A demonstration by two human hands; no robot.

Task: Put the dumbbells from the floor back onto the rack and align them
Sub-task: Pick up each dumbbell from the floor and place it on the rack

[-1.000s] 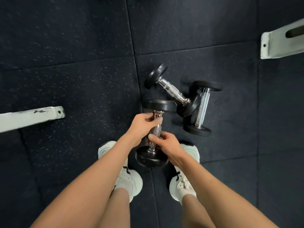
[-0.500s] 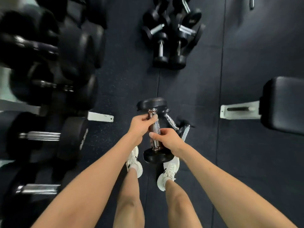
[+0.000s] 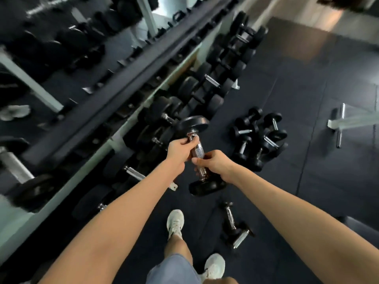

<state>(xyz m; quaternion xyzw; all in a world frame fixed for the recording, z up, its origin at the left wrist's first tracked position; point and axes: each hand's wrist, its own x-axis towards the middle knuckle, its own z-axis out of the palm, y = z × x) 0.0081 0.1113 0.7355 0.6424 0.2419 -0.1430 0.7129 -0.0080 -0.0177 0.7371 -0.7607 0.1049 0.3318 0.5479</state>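
Both arms are bare and stretched out in front, forearms angling in toward the dumbbell. My left hand is curled round the top of its handle, right under the upper head. My right hand wraps the lower half, just above the bottom head, thumb lying across the grip. The two hands are close together on the handle.

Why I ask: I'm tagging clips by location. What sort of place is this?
Almost certainly a gym's free-weight area: a long rack full of black dumbbells, a heap of smaller dumbbells on the dark tiled floor, and a chrome-handled dumbbell gripped by the left hand and right hand.
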